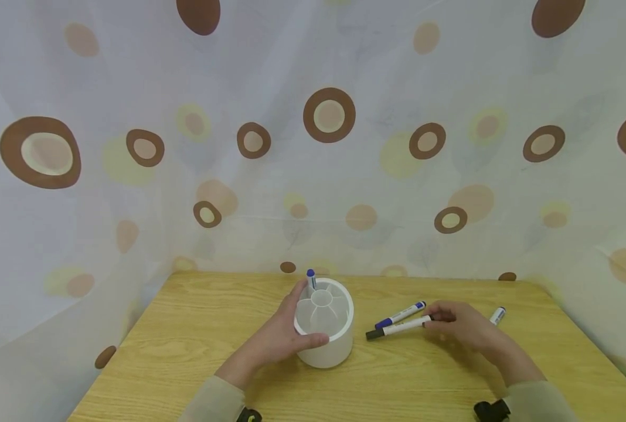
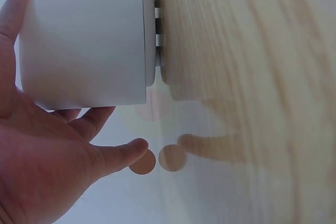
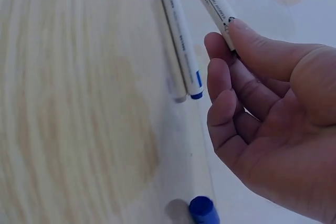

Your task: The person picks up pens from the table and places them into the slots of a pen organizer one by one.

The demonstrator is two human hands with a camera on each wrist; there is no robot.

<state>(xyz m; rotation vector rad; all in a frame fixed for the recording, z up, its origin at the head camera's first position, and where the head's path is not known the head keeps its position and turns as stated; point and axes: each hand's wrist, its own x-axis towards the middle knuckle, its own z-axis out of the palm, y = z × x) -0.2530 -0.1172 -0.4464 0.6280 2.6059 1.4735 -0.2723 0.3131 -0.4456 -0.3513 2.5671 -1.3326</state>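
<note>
My left hand [image 1: 276, 337] grips a white round pen holder [image 1: 331, 353] at its left side, the thumb lying along the front rim. The holder has several compartments around a central ring, and a blue-tipped marker [image 1: 311, 280] stands in the back left one. To the right, my right hand [image 1: 466, 329] pinches the end of a white marker with a black cap [image 1: 405, 326] between thumb and fingers. That marker appears slightly raised in the right wrist view. A blue-capped whiteboard marker [image 3: 181, 38] lies on the table just beside it.
Another white marker with a blue end [image 1: 497, 315] lies partly hidden behind my right hand. Everything stands on a wood-grain table [image 1: 197, 316]. A white curtain with brown and beige circles [image 1: 281, 58] hangs behind the table and along both sides.
</note>
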